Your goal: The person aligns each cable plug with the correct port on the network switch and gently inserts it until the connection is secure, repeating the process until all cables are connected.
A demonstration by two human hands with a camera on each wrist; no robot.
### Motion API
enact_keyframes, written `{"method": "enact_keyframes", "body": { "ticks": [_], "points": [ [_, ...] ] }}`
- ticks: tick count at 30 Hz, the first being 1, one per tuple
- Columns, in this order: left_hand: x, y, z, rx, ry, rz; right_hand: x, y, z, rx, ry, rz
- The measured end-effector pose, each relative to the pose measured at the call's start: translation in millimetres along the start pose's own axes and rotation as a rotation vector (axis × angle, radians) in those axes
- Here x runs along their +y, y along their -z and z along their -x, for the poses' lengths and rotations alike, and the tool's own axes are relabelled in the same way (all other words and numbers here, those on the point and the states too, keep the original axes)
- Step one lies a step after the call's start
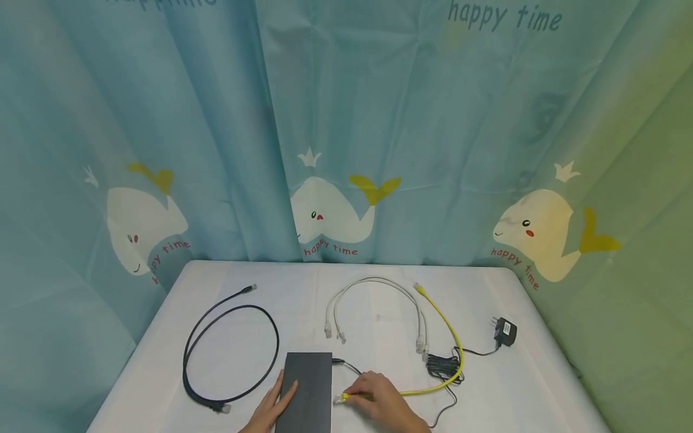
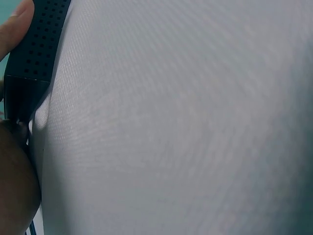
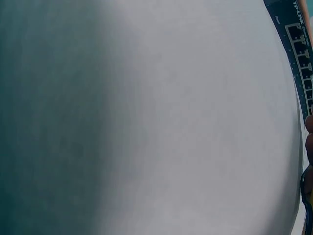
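A dark flat network switch [image 1: 307,391] lies at the table's front, with "TP-LINK" and a row of ports on the side seen in the right wrist view. My left hand [image 1: 266,412] holds its left edge, thumb over the top and fingers along the side. That side has small vent holes in the left wrist view. Between thumb and fingertips, my right hand [image 1: 383,402] pinches a yellow Ethernet cable [image 1: 457,337] just behind its clear plug [image 1: 339,399]. The plug points at the switch's port side, close by it. Most of the right hand is outside its wrist view.
A coiled black Ethernet cable [image 1: 278,343] lies at left, and white Ethernet cables [image 1: 403,290] arch behind the switch. A thin black power cord [image 1: 351,365] meets the switch's right side. Its bundled part [image 1: 443,364] and black power adapter [image 1: 506,332] lie at right.
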State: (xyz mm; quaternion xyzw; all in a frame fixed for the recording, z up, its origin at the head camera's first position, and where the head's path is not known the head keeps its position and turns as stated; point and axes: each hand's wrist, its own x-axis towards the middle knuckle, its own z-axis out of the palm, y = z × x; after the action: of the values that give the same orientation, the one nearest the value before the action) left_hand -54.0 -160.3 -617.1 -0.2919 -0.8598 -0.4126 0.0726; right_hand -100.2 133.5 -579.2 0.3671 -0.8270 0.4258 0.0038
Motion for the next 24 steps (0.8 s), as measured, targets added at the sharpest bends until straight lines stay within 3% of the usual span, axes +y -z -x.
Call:
{"method": "enact_keyframes", "body": {
  "ticks": [4, 10, 13, 20, 24],
  "points": [
    [-5.5, -1.8, 1.2, 0.000, -0.020, -0.012, -1.4, -0.6, -4.8, -0.018, 0.001, -0.010],
    [3.3, 3.5, -3.2, 0.007, -0.040, -0.024, -0.5, -2.7, -6.9, 0.009, -0.066, -0.033],
    [9.1, 6.3, -5.3, -0.017, -0.017, -0.004, 0.6, -3.2, -5.7, 0.012, -0.114, -0.050],
    [6.4, 6.5, -1.3, -0.017, 0.001, -0.001, -1.5, -3.9, -6.8, -0.024, -0.167, -0.087],
    [8.8, 11.6, -1.9, -0.064, 0.038, 0.059, -2.8, -3.4, -8.9, -0.055, -0.229, -0.096]
  ]
}}
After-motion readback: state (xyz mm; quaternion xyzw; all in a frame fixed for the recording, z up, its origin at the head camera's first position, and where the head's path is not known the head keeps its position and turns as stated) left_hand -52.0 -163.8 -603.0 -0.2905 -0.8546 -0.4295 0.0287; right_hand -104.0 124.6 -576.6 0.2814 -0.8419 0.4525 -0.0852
